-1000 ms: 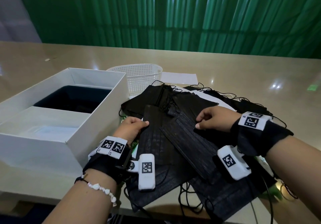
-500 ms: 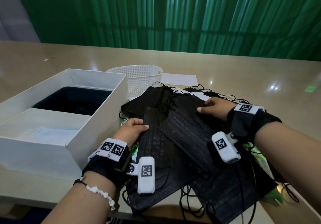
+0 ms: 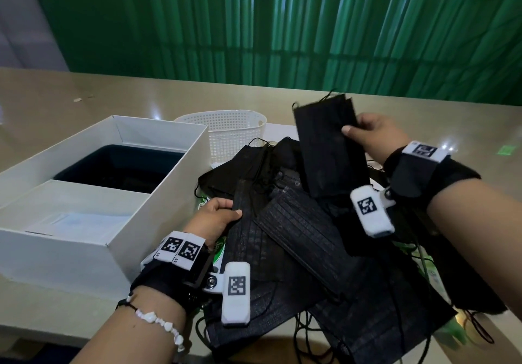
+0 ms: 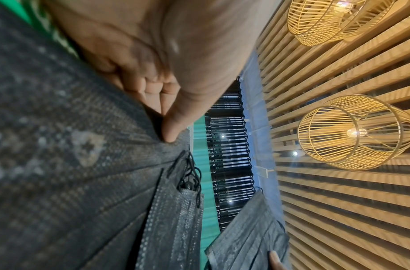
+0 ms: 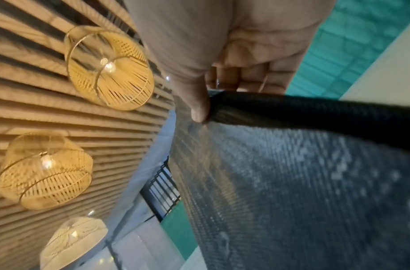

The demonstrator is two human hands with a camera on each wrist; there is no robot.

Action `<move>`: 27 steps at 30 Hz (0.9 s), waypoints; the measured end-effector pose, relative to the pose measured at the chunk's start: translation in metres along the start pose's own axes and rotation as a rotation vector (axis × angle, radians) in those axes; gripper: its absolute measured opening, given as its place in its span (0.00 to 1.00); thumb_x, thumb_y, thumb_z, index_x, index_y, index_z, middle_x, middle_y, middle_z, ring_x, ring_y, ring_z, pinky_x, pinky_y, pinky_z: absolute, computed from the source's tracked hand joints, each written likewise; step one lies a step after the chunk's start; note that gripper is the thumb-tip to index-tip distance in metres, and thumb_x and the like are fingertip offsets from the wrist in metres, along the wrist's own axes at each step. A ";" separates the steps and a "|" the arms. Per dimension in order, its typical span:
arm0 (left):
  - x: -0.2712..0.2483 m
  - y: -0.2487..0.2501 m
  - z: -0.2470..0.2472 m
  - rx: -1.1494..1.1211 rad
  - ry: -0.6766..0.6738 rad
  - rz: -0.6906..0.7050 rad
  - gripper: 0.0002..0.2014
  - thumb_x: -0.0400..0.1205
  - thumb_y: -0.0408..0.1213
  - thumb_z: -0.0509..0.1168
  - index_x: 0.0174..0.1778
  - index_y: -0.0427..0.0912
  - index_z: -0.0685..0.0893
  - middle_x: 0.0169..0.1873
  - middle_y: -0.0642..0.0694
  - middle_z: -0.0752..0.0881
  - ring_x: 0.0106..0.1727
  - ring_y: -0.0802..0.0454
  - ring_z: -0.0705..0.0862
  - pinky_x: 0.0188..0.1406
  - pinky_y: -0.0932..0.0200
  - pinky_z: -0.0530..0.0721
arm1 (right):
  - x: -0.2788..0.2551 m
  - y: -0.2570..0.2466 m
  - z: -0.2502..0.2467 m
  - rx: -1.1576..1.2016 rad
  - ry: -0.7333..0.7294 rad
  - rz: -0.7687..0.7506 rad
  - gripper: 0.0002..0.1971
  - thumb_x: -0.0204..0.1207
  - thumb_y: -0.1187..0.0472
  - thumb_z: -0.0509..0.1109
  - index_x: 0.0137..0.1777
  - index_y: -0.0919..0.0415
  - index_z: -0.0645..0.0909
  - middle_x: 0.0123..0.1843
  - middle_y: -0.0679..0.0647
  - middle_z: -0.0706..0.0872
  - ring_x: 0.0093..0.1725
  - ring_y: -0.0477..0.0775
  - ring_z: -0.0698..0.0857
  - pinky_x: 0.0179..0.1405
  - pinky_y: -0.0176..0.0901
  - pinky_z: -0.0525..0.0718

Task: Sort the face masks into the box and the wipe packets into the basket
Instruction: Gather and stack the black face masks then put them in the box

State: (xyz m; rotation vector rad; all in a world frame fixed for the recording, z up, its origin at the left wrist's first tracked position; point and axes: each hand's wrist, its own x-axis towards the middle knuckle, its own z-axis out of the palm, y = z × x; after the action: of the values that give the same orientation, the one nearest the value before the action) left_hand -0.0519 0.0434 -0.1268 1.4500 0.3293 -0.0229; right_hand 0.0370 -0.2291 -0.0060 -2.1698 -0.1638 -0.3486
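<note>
A heap of black face masks [image 3: 296, 230] covers the table in front of me. My right hand [image 3: 367, 134] holds one black mask [image 3: 324, 148] lifted above the heap, thumb on its front and fingers behind [image 5: 250, 80]. My left hand [image 3: 220, 214] pinches the edge of another black mask [image 3: 248, 239] lying at the heap's left side; the left wrist view shows the thumb [image 4: 174, 127] pressed on it. Green-and-white wipe packets [image 3: 219, 247] peek out from under the masks. The white box [image 3: 158, 194] stands at the left, the white mesh basket [image 3: 234, 134] behind the heap.
The box has a dark compartment at the back and a white one in front. A white sheet of paper [image 3: 282, 132] lies behind the basket. Black ear loops [image 3: 305, 332] trail over the table's near edge. More wipe packets [image 3: 435, 276] show at the heap's right side.
My right hand has lifted a black mask off the heap, up and toward the back. My left hand stays at the heap's left edge, still gripping a mask.
</note>
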 end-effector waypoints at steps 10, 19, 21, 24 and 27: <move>-0.001 0.000 0.000 -0.013 0.001 0.000 0.08 0.78 0.22 0.65 0.39 0.40 0.78 0.35 0.41 0.83 0.33 0.49 0.80 0.35 0.59 0.81 | -0.004 0.031 -0.047 -0.498 -0.136 0.364 0.19 0.85 0.57 0.57 0.64 0.72 0.79 0.65 0.68 0.81 0.66 0.66 0.78 0.63 0.48 0.73; 0.000 0.000 0.001 -0.029 0.008 -0.003 0.08 0.78 0.21 0.64 0.39 0.39 0.77 0.36 0.39 0.83 0.35 0.47 0.80 0.41 0.54 0.79 | -0.022 0.048 -0.029 -0.613 -0.177 0.302 0.17 0.77 0.60 0.67 0.66 0.60 0.78 0.65 0.61 0.83 0.64 0.61 0.81 0.60 0.42 0.74; 0.000 0.000 0.002 -0.028 0.010 -0.002 0.08 0.78 0.21 0.64 0.39 0.39 0.77 0.36 0.39 0.83 0.35 0.47 0.80 0.41 0.55 0.79 | -0.025 0.034 -0.015 -0.571 -0.246 0.218 0.16 0.78 0.60 0.66 0.65 0.58 0.79 0.64 0.57 0.84 0.63 0.58 0.81 0.61 0.40 0.74; -0.002 0.001 0.002 -0.030 0.008 0.001 0.08 0.78 0.21 0.64 0.39 0.38 0.78 0.37 0.38 0.83 0.35 0.46 0.80 0.42 0.54 0.80 | -0.033 0.015 0.009 -0.599 -0.436 0.139 0.18 0.79 0.56 0.66 0.69 0.55 0.76 0.67 0.51 0.82 0.66 0.53 0.79 0.64 0.37 0.71; -0.005 0.003 0.002 -0.040 -0.004 0.023 0.10 0.79 0.19 0.62 0.39 0.38 0.78 0.36 0.39 0.81 0.35 0.47 0.80 0.41 0.55 0.80 | -0.035 0.013 0.030 -0.674 -0.557 0.144 0.27 0.77 0.51 0.68 0.75 0.53 0.70 0.71 0.52 0.77 0.70 0.53 0.76 0.70 0.39 0.70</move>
State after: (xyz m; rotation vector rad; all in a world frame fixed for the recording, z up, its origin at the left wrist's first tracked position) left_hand -0.0552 0.0410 -0.1224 1.4141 0.3080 -0.0002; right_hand 0.0121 -0.2116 -0.0431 -2.8838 -0.2183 0.3489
